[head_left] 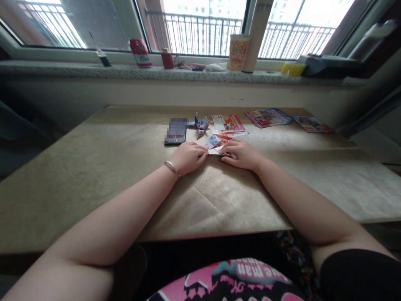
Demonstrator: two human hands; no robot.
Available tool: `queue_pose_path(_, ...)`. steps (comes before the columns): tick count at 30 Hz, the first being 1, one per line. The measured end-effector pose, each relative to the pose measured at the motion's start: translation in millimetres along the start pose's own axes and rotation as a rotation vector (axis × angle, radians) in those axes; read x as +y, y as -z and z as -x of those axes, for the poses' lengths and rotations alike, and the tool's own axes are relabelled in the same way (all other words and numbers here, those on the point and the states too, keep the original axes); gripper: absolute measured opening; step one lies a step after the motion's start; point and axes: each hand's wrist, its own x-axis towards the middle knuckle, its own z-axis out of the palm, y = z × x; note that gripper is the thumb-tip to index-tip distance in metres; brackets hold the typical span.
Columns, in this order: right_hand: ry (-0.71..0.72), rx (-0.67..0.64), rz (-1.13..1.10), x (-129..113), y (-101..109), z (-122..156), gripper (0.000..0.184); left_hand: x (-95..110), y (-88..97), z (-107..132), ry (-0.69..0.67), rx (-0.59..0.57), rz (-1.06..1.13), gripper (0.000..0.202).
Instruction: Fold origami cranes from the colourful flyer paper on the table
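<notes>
A folded piece of colourful printed paper (pixel 215 143) lies flat on the brown table (pixel 94 167). My left hand (pixel 188 156), with a bracelet on its wrist, has its fingers curled and pinches the paper's left edge. My right hand (pixel 241 153) presses down on the paper's right side with bent fingers. Just behind the paper stands a small folded paper crane (pixel 201 125). A dark phone (pixel 176 132) lies to the left of the crane.
More printed sheets lie further back: one (pixel 228 123) behind my hands, a stack (pixel 268 117) to the right, another (pixel 311 124) at the far right. On the window sill stand a red can (pixel 140 53), a small red jar (pixel 167 59) and a paper cup (pixel 238 52).
</notes>
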Motion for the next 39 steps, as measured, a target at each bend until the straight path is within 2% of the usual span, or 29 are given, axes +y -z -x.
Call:
queue_pose_path(5,-0.015,0.029,-0.031,-1.3,-1.3,0.4,0.026,-3.0,-2.1,0.2,-0.039,-0.051,0.118,0.034)
queue_pose_path(9,-0.169,0.036,-0.035,-3.8,-0.8,0.7,0.028,-3.6,-3.3,1.6,-0.106,-0.126,0.209,0.036)
queue_pose_path(13,-0.354,0.049,-0.105,-3.5,0.0,1.1,0.029,-1.3,-1.7,1.7,-0.085,-0.147,0.246,0.038)
queue_pose_path(18,-0.422,0.042,-0.213,0.6,0.3,1.0,0.036,2.1,1.4,0.1,-0.062,-0.115,0.227,0.033)
queue_pose_path(23,-0.473,0.073,-0.198,6.3,-1.4,-0.6,0.039,0.6,-1.4,0.4,-0.001,-0.039,0.18,0.03)
queue_pose_path(29,-0.544,-0.031,-0.078,10.9,-0.8,-2.6,0.033,-1.5,0.3,0.7,0.0,-0.092,0.169,0.028)
queue_pose_path(32,-0.584,-0.066,-0.027,10.3,0.7,-2.0,0.028,0.4,4.2,0.8,0.01,-0.114,0.153,0.033)
queue_pose_path(39,-0.628,-0.079,0.063,7.0,2.1,-1.8,0.025,1.7,3.5,2.4,-0.086,-0.112,0.095,0.033)
